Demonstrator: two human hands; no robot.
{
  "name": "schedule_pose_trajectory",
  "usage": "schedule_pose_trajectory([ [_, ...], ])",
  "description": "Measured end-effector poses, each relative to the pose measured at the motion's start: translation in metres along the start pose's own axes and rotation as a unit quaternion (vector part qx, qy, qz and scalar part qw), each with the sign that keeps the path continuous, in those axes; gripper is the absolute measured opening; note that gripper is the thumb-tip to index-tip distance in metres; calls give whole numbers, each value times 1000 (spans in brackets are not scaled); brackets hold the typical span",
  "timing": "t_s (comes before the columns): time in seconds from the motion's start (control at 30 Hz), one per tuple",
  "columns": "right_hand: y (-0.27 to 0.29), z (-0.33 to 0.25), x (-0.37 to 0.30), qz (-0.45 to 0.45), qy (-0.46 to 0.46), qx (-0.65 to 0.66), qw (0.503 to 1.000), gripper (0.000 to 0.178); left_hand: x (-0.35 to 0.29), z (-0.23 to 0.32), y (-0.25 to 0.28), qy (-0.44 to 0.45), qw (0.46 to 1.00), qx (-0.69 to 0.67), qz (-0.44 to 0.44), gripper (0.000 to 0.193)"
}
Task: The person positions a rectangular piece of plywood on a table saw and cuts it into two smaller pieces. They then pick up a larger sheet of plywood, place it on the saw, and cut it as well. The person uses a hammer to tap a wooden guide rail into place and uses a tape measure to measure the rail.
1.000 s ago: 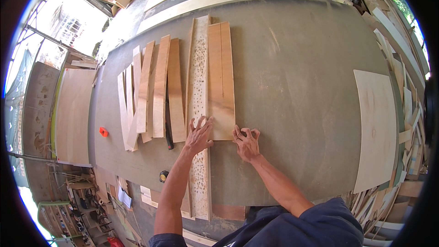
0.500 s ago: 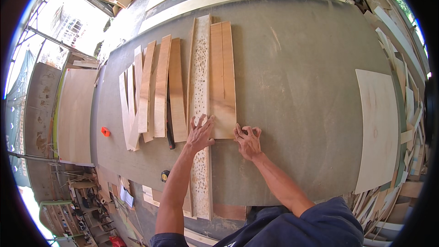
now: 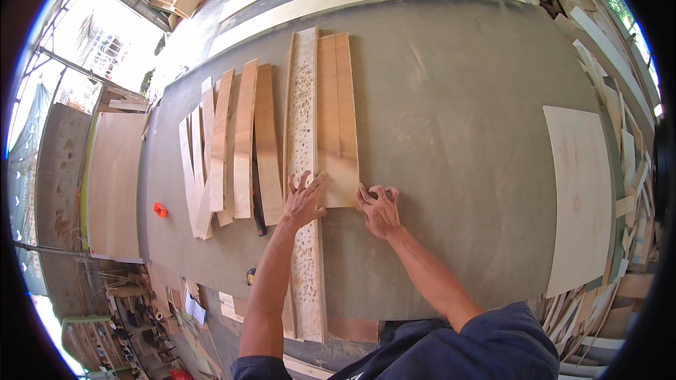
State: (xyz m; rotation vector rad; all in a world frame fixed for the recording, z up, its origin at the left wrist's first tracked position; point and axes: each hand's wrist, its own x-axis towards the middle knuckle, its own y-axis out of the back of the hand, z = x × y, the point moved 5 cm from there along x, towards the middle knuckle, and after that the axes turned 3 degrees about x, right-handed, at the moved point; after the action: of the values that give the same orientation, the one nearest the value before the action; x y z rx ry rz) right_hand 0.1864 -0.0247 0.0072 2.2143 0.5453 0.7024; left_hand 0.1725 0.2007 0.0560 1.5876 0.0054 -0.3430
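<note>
A long wooden channel (image 3: 304, 105) with raised side strips and a speckled pale bed runs away from me over the worktable. Across its near part lies my left hand (image 3: 305, 198), fingers spread, with the thumb beside the near end of a brown wooden board (image 3: 336, 169). That board lies against the channel's right side, and a lengthwise line marks its far part. At its near right corner is my right hand (image 3: 379, 210), fingers curled, with thumb and fingertips against the edge. What its underside touches is hidden.
Several narrow wood strips (image 3: 243, 141) lie left of the channel, with a black-handled tool (image 3: 258, 204) among them. Farther left sits a small orange object (image 3: 160, 210). A tape measure (image 3: 251, 276) is by my left forearm. A pale panel (image 3: 579, 197) lies at the right edge.
The brown board has slid slightly away from me along the channel, and my right hand has moved with it. The whole view has shifted a little.
</note>
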Motion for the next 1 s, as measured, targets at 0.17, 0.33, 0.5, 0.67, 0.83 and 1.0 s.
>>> schedule_pose_trajectory([
  [0.17, 3, 9, 16, -2, 3, -11, 1000, 40, 17, -4, 6, 7, 999, 20, -31, 84],
  [0.33, 4, 19, 36, -2, 10, -12, 1000, 41, 36, -18, 4, 20, 999, 24, -35, 86],
  [0.5, 5, 30, 58, 14, 13, -42, 999, 37, 55, -26, 9, 19, 999, 34, -25, 81],
  [0.67, 0, 47, 81, 11, 2, -26, 1000, 36, 82, -38, 17, 26, 999, 25, -12, 81],
  [0.83, 3, 60, 110, -26, -20, -44, 998, 39, 110, -54, 20, 20, 1000, 13, 2, 80],
  [1.0, 14, 85, 135, -3, -32, -39, 999, 41, 146, -75, 23, 47, 999, 20, -5, 78],
])
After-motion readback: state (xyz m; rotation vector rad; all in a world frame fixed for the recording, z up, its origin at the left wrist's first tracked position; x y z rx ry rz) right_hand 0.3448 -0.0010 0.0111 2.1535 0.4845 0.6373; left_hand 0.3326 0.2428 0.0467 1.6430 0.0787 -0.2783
